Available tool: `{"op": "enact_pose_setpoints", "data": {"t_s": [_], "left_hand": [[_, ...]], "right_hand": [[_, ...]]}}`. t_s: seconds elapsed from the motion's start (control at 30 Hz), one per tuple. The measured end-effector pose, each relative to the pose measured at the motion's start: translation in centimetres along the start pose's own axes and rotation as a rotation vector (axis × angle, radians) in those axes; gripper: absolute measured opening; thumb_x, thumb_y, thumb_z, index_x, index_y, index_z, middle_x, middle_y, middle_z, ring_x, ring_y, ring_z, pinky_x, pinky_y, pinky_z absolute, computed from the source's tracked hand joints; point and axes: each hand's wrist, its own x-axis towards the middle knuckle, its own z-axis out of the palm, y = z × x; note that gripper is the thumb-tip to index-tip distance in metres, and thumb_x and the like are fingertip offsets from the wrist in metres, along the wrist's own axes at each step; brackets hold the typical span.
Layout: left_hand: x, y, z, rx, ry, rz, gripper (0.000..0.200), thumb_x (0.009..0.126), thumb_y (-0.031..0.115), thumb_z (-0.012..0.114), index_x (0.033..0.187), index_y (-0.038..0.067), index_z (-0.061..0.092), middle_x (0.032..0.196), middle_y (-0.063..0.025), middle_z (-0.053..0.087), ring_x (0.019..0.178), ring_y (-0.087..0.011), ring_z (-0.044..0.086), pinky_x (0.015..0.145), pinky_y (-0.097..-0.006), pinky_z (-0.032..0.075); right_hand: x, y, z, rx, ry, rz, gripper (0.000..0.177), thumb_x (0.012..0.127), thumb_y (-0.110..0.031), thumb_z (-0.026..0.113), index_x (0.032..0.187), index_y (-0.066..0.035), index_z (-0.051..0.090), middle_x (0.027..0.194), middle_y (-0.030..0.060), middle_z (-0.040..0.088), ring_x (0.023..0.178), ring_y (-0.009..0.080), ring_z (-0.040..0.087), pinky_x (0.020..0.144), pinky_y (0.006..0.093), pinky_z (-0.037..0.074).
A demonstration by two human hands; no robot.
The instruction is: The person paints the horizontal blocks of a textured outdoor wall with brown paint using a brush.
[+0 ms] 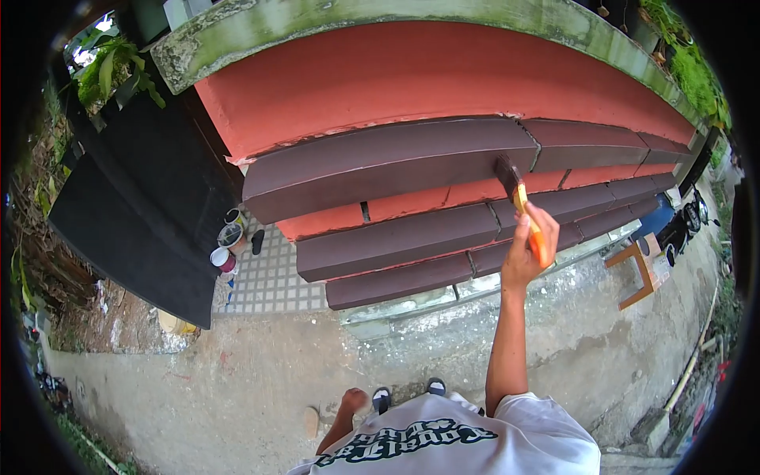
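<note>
My right hand [529, 252] is closed round the orange and yellow handle of a paintbrush [519, 196]. The brush's dark bristles touch the front face of the upper dark brown ledge [396, 170], near its right part. Salmon-red wall [443, 71] shows above that ledge, and narrower red strips lie between it and the brown ledges below. Dark vertical gaps divide the ledges into blocks. My left hand [355, 400] hangs low beside my body, away from the wall; its fingers are too small and curled from view to make out.
Paint buckets [222, 259] stand on tiles at the left, beside a black panel [134, 229]. A wooden stool [636, 273] and a parked motorcycle [690, 226] are at the right. A mossy concrete edge [380, 14] runs above the wall. Concrete ground [261, 380] surrounds my feet.
</note>
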Motion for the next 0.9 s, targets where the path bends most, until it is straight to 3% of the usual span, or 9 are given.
{"op": "enact_pose_setpoints", "data": {"t_s": [0.03,0.07,0.13,0.27,0.37,0.5,0.73,0.83,0.9], "left_hand": [[0.0,-0.4,0.0,-0.015,0.001,-0.011,0.018,0.091,0.017,0.056,0.097,0.005,0.067,0.085,-0.0092,0.072,0.070,-0.0202,0.070,0.053,-0.0311,0.049],[0.1,-0.7,0.0,-0.023,0.002,-0.018,0.017,0.091,0.017,0.056,0.097,0.005,0.067,0.085,-0.0092,0.072,0.070,-0.0202,0.070,0.053,-0.0312,0.049],[0.0,-1.4,-0.1,-0.035,0.002,-0.038,0.017,0.091,0.016,0.056,0.098,0.005,0.067,0.086,-0.0094,0.072,0.070,-0.0203,0.071,0.053,-0.0313,0.049],[-0.7,-2.1,-0.2,-0.024,0.015,-0.042,0.018,0.091,0.016,0.056,0.098,0.004,0.067,0.086,-0.0100,0.073,0.069,-0.0208,0.070,0.053,-0.0319,0.050],[-0.6,-2.6,-0.3,-0.031,0.020,-0.040,0.018,0.091,0.015,0.055,0.099,0.003,0.066,0.087,-0.0103,0.073,0.070,-0.0212,0.071,0.053,-0.0323,0.050],[-1.0,-1.8,-0.4,-0.005,-0.003,-0.030,0.019,0.091,0.016,0.055,0.099,0.003,0.066,0.087,-0.0103,0.073,0.071,-0.0214,0.071,0.054,-0.0322,0.050],[0.0,-0.5,-0.4,0.111,-0.028,0.018,0.022,0.091,0.022,0.054,0.105,0.008,0.065,0.095,-0.0096,0.073,0.079,-0.0227,0.071,0.064,-0.0373,0.052],[0.0,-0.2,0.0,0.031,-0.014,0.012,0.018,0.091,0.018,0.055,0.099,0.007,0.067,0.087,-0.0079,0.073,0.069,-0.0191,0.070,0.054,-0.0320,0.049],[-0.4,-0.3,0.5,0.046,-0.009,0.002,0.018,0.092,0.019,0.055,0.099,0.007,0.067,0.088,-0.0077,0.073,0.070,-0.0189,0.070,0.055,-0.0320,0.049]], "right_hand": [[-0.1,-0.3,0.5,-0.074,0.032,-0.067,0.008,0.088,-0.002,0.069,0.096,0.000,0.070,0.101,0.0137,0.066,0.092,0.0234,0.067,0.077,0.0330,0.055],[-0.1,-0.8,0.4,-0.158,-0.015,-0.150,0.011,0.088,-0.001,0.069,0.099,-0.001,0.070,0.100,0.0132,0.067,0.092,0.0255,0.067,0.076,0.0352,0.055],[-0.8,-2.0,0.9,-0.120,-0.045,-0.057,0.011,0.088,-0.002,0.069,0.099,-0.001,0.069,0.102,0.0134,0.068,0.092,0.0262,0.067,0.077,0.0369,0.055],[-2.1,-4.0,2.8,-0.132,-0.146,-0.154,0.010,0.090,-0.005,0.068,0.099,0.000,0.066,0.102,0.0172,0.068,0.092,0.0295,0.069,0.076,0.0379,0.056],[-3.8,-5.7,3.9,0.046,-0.246,-0.159,0.010,0.089,-0.004,0.070,0.097,0.002,0.066,0.099,0.0189,0.069,0.088,0.0311,0.070,0.073,0.0375,0.057],[-3.7,-6.3,3.9,0.331,-0.518,-0.107,0.011,0.087,-0.003,0.073,0.097,0.000,0.068,0.107,0.0176,0.071,0.088,0.0261,0.072,0.074,0.0335,0.058],[-0.1,0.7,-0.8,0.116,-0.299,0.012,0.009,0.092,-0.006,0.070,0.098,0.000,0.069,0.110,0.0166,0.071,0.092,0.0236,0.071,0.077,0.0330,0.056],[1.5,1.4,-2.6,-0.053,-0.167,-0.012,0.009,0.094,-0.007,0.068,0.099,0.000,0.068,0.114,0.0163,0.070,0.094,0.0233,0.070,0.077,0.0338,0.055],[2.0,0.8,-2.6,-0.128,-0.132,-0.011,0.011,0.095,-0.010,0.067,0.101,0.000,0.067,0.115,0.0168,0.068,0.094,0.0245,0.069,0.075,0.0347,0.055]]}}
